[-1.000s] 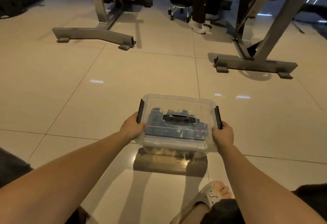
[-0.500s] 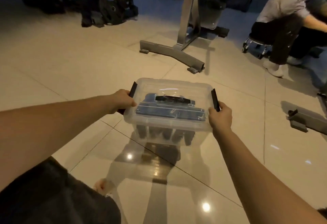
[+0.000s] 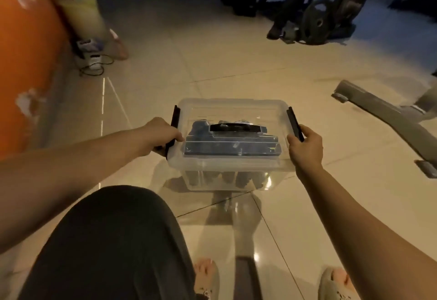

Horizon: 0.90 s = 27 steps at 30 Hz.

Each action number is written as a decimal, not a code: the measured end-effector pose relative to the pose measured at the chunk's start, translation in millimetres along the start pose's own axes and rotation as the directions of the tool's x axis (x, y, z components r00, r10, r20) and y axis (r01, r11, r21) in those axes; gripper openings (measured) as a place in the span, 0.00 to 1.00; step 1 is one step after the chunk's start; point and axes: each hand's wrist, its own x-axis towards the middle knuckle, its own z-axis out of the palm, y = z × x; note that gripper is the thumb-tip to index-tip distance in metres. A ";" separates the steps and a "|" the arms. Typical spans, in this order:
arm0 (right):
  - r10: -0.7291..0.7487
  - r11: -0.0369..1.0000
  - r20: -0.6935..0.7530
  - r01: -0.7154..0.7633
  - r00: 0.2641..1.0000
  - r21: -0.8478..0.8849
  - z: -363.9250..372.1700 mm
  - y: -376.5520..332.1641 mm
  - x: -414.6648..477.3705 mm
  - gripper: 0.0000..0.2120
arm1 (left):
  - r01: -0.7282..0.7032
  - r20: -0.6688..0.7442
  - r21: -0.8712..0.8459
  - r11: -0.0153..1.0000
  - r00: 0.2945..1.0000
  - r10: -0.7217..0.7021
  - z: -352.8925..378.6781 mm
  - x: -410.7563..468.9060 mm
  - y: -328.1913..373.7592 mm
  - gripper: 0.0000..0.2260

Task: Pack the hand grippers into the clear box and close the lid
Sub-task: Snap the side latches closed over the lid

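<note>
I hold a clear plastic box (image 3: 233, 174) in the air above the tiled floor, its clear lid (image 3: 230, 110) on top with a black carry handle (image 3: 235, 127) in the middle. Dark hand grippers (image 3: 230, 177) show through the front wall. My left hand (image 3: 160, 137) grips the box's left side at the black latch (image 3: 174, 119). My right hand (image 3: 305, 147) grips the right side at the other black latch (image 3: 294, 123).
An orange object (image 3: 26, 58) fills the left edge, with a cable and small white things (image 3: 93, 59) at its foot. A grey metal stand foot (image 3: 387, 119) lies on the right. Dark equipment and a weight plate (image 3: 318, 21) stand at the back. My knee and sandalled feet are below.
The view has swung left: the seated person and steel frame are gone, the orange object has come in. The box stays held in both hands, now closer to me.
</note>
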 end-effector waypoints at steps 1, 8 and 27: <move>-0.028 0.999 0.056 0.029 0.998 -0.018 20.5 -1.6 3.3 0.21 | 0.034 -0.039 -0.040 0.999 0.999 -0.036 -7.4 0.4 -20.4 0.18; -0.185 0.974 0.498 0.226 0.847 -0.023 164.2 -16.8 -8.5 0.21 | 0.275 -0.278 -0.305 0.912 0.890 -0.361 -39.5 -43.0 -153.4 0.16; -0.319 0.840 0.845 0.541 0.429 0.042 359.7 -49.3 -152.4 0.22 | 0.207 -0.280 -0.898 0.387 0.408 -0.869 5.8 -160.9 -315.5 0.14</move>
